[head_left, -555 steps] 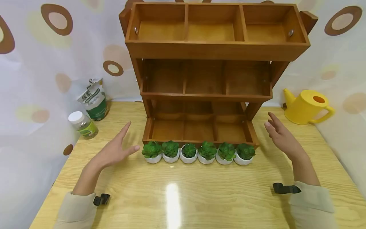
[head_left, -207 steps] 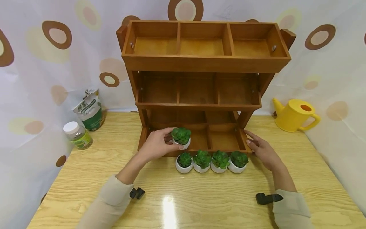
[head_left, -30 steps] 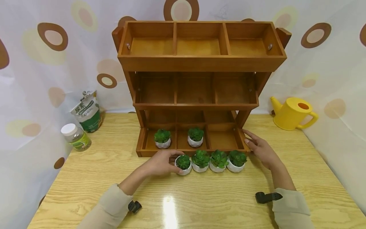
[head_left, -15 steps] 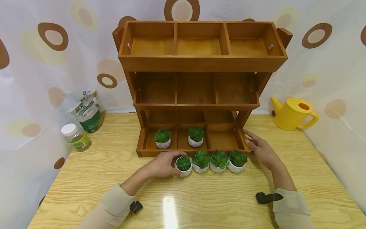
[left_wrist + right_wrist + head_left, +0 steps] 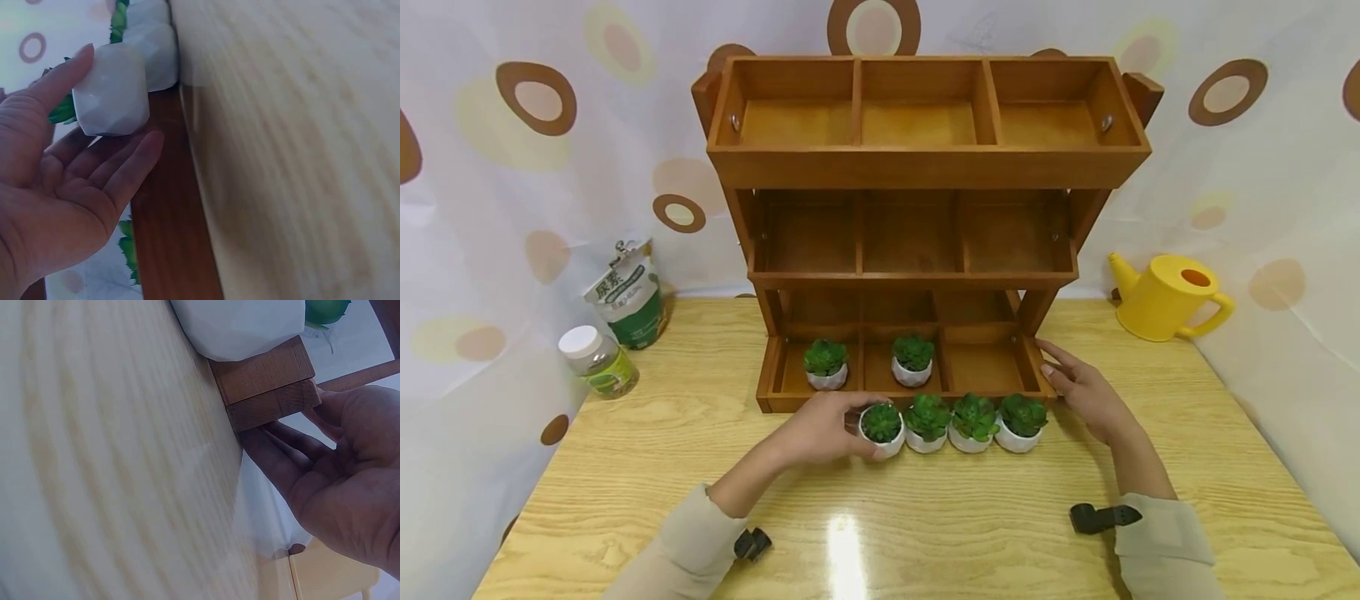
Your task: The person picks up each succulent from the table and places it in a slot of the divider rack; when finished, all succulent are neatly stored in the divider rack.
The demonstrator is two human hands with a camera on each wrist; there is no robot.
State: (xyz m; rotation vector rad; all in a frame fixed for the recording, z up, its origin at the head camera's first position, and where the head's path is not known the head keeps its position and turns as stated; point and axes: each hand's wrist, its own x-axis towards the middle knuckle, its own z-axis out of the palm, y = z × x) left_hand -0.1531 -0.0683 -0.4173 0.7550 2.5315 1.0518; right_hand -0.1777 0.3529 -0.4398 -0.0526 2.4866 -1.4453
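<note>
My left hand [image 5: 827,429] grips a small potted succulent [image 5: 882,427] in a white faceted pot, thumb on the near side and fingers behind. In the left wrist view its white pot [image 5: 112,90] looks slightly raised off the table. Right of it, several more potted succulents [image 5: 974,421] line the front of a three-tier wooden shelf [image 5: 928,169]. On the bottom tier, one succulent [image 5: 826,362] stands in the left compartment and another [image 5: 913,360] in the middle one. My right hand [image 5: 1090,396] rests its fingertips and thumb against the shelf's lower right side.
A white-lidded jar [image 5: 598,362] and a clipped green-and-white bag [image 5: 631,296] stand at the left back of the wooden table [image 5: 962,533]. A yellow watering can [image 5: 1171,298] stands at the right back. A patterned sheet [image 5: 587,208] hangs behind.
Earlier, two succulents went from the row's left end into the bottom tier's left and middle compartments. Within the last second my left hand took hold of the third. The right hand stays put.
</note>
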